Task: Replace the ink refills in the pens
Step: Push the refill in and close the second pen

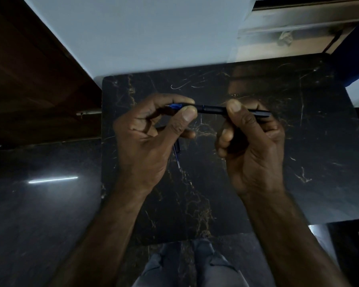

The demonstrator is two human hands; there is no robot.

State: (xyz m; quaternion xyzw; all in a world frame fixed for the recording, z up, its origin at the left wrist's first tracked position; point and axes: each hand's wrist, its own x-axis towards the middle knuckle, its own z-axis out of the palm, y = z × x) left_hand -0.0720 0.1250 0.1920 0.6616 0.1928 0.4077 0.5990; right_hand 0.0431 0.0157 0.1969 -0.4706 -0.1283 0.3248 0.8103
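A dark pen point(212, 109) lies level between both hands, above the black marble table point(257, 172). My left hand point(151, 139) pinches its left end, where a blue tip section point(175, 106) shows between thumb and forefinger. My right hand point(251, 139) grips the barrel with thumb on top; the pen's far end sticks out to the right of it. A second thin pen or refill point(177, 153), dark with a blue stretch, lies on the table under my left hand, mostly hidden.
The small marble table stands against a pale wall point(143, 34). A dark wooden panel point(29, 79) is at the left. Glossy dark floor point(39, 204) surrounds the table. My grey trouser legs point(195, 266) show below its near edge.
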